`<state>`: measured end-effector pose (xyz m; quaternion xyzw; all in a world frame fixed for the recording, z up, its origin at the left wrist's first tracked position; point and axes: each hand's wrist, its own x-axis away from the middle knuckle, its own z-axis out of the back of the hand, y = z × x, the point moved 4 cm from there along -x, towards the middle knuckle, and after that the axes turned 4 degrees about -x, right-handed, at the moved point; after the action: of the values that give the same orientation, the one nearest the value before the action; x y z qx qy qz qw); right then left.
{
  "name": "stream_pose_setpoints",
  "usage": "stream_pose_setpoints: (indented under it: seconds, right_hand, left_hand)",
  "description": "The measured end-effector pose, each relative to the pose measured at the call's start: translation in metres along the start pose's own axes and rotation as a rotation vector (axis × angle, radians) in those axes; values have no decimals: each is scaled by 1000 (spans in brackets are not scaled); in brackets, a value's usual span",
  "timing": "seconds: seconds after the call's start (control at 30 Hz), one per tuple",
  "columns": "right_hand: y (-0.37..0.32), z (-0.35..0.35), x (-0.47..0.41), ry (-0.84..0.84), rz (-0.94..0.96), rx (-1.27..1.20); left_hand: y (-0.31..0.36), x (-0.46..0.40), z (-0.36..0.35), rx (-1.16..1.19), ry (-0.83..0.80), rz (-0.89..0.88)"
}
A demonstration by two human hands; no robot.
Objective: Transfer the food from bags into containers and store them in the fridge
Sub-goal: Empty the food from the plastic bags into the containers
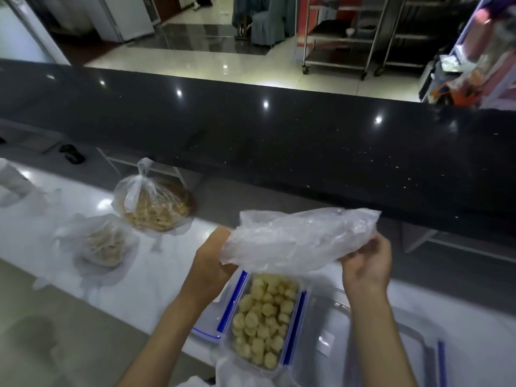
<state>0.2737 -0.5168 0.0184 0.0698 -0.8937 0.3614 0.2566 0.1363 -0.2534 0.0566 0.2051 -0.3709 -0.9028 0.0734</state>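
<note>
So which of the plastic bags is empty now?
The one held up in both hands, above the filled container. It looks see-through with nothing inside. The two bags on the counter, one knotted and one nearer, both hold brownish food.

— Where am I looking from?

— I've only the one view, worn on the head, wide-angle, facing forward and steeply down. It sits close above the white glossy worktop (pixel 69 280), which crosses the lower left of the frame.

— How near?

— Near enough that both forearms enter from the bottom edge.

— And further out?

— The long black speckled stone counter (pixel 279 141) runs across the middle, bowed by the lens. Beyond it, along the top of the frame, I see the pale tiled floor (pixel 195 60).
</note>
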Motion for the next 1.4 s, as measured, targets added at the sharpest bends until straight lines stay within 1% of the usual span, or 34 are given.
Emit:
stream_pose_setpoints:
  seconds: [0.07, 0.17, 0.23, 0.3, 0.37, 0.4, 0.43, 0.47, 0.53, 0.57, 0.63, 0.7, 0.73, 0.77, 0.87, 0.93, 1.03, 1.07, 1.13, 1.23, 1.3, 1.33, 1.4]
  right_hand:
    - [-6, 10, 6, -77, -4, 21]
    - [-6, 11, 21, -212, 1, 283]
    - [-2, 17, 26, -247, 40, 401]
    - [-1, 29, 27, -191, 105, 393]
    - [-4, 41, 29, -134, 145, 314]
    - [-5, 47, 28, -118, 165, 293]
    - [-6, 51, 28, -109, 180, 282]
    - [-7, 55, 29, -108, 194, 276]
    - [-5, 60, 30, -99, 196, 258]
    - [-3, 61, 30, -97, 181, 246]
    - [3, 61, 31, -75, 132, 199]
    - [10, 63, 30, -17, 60, 101]
    - [13, 64, 29, 8, 32, 57]
    - [15, 66, 27, 34, 14, 25]
    - [23, 69, 25, 97, 2, -27]
    - [29, 65, 27, 122, -7, 13]
    - [39, 58, 30, 212, 34, 101]
    - [42, 56, 30, 257, 61, 119]
    - [46, 52, 34, 337, 130, 144]
    - [49, 47, 42, 401, 220, 146]
    - [50, 42, 44, 372, 218, 158]
    - [54, 36, 45, 314, 168, 133]
    - [70, 14, 53, 142, -24, 65]
  left_hand:
    - [12, 5, 0, -8, 8, -56]
    - [28, 11, -4, -9, -32, -124]
    - [30, 14, -7, -15, 0, -124]
    - [23, 18, -5, -56, 99, -61]
    - [12, 22, -2, -119, 148, 85]
    - [5, 23, -2, -133, 120, 169]
    - [-3, 24, -3, -175, 56, 237]
    - [-12, 27, -5, -249, -31, 281]
    - [-31, 35, -10, -437, -255, 370]
    - [-37, 40, -10, -501, -328, 404]
    - [-43, 46, -8, -570, -350, 389]
    - [-44, 47, -7, -607, -354, 287]
    - [-46, 47, -6, -562, -369, 250]
    - [-47, 46, -2, -474, -376, 253]
    - [-54, 48, 14, -211, -358, 418]
    - [-61, 47, 23, -115, -289, 524]
    - [-74, 39, 36, 167, -141, 739]
    - [-78, 35, 42, 229, -103, 773]
    - [-90, 28, 53, 280, -53, 794]
    - [-116, 17, 70, 400, 52, 834]
    - [-134, 6, 81, 428, 64, 828]
    - [-141, 0, 84, 444, 52, 824]
    - [-159, -7, 85, 503, 22, 848]
